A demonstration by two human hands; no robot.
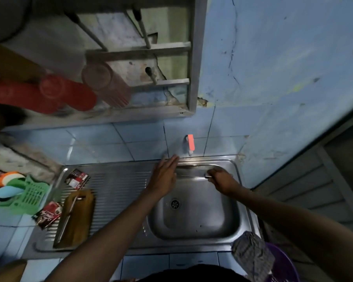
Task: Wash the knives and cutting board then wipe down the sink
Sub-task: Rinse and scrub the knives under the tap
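Steel sink; left hand flat-fingered at back rim; right hand grip curled on knife.

The left hand is lying flat with straight fingers on a knife at the back of the sink. The right hand is gripping the handle. A cutting board is lying on the drainer, another knife on it.
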